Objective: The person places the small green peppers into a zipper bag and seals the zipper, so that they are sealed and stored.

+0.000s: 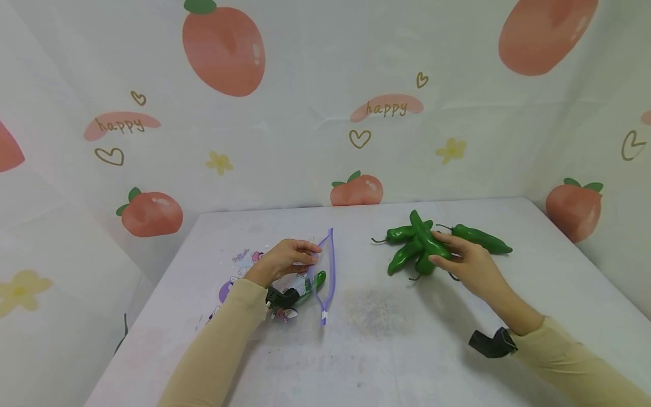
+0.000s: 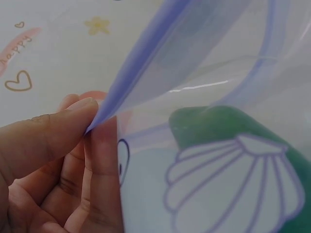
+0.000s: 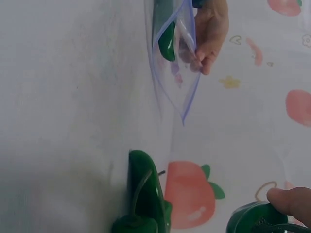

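Observation:
My left hand (image 1: 285,259) pinches the purple-edged rim of a clear zip bag (image 1: 333,265) between thumb and fingers. The mouth of the bag gapes toward the right, and a white slider sits at its near end. Inside lies one green pepper (image 2: 209,124), partly covered by the bag's printed shell. On the right side, my right hand (image 1: 473,265) grips a long green pepper (image 1: 426,234) near its stem end, thumb on one side and fingers on the other. That pepper is tilted above a small pile of green peppers (image 1: 404,255).
Another green pepper (image 1: 480,238) lies right of the pile, behind my right hand. The white table (image 1: 376,362) has a greyish stain between bag and peppers. A curtain (image 1: 300,130) printed with fruit rises at the table's back edge.

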### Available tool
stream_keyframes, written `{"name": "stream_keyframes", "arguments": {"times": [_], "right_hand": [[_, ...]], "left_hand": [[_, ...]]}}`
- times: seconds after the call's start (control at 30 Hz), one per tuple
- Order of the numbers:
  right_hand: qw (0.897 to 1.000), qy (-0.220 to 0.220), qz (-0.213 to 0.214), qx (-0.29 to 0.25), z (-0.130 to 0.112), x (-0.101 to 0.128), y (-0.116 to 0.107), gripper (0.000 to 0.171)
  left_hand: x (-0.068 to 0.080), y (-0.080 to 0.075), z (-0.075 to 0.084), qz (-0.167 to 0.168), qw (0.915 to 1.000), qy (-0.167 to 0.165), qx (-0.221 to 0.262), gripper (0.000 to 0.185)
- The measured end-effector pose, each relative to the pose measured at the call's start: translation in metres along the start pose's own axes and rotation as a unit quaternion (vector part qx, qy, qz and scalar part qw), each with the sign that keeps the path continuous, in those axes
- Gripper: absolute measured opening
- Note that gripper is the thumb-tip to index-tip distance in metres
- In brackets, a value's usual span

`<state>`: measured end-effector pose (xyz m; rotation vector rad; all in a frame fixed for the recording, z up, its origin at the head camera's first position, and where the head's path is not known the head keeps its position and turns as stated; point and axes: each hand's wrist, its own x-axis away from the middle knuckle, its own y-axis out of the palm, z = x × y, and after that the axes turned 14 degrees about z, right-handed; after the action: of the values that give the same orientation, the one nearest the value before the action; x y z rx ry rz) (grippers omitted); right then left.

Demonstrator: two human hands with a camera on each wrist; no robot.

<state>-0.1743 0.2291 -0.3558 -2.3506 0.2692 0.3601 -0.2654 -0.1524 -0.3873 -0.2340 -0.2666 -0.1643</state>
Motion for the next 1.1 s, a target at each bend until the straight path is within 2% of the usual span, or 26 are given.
{"name": "stream_keyframes", "arguments": {"times": [0.4,0.57,0.73,0.9,1.1], "right_hand": [[1.0,-0.02,-0.009,-0.018,-0.008,0.003,0.024,0.058],[0.998,-0.025,-0.026,-0.043,-0.013,0.007,0.036,0.056],[0.998,-0.023,-0.041,-0.042,-0.018,0.01,0.042,0.057],[0.998,-0.031,-0.037,-0.034,-0.021,0.012,0.046,0.053],[0.996,-0.035,-0.054,-0.063,-0.022,0.017,0.052,0.051]], "left_hand": [[0.0,-0.001,-0.002,-0.007,1.0,0.002,-0.001,0.035],[0.0,0.0,-0.002,-0.004,1.0,0.0,-0.005,0.037],[0.0,0.001,-0.001,0.001,1.0,-0.004,0.0,0.036],[-0.001,0.001,-0.002,0.0,1.0,-0.004,0.0,0.035],[-0.003,0.002,-0.003,0.006,0.9999,-0.009,-0.001,0.035]]}}
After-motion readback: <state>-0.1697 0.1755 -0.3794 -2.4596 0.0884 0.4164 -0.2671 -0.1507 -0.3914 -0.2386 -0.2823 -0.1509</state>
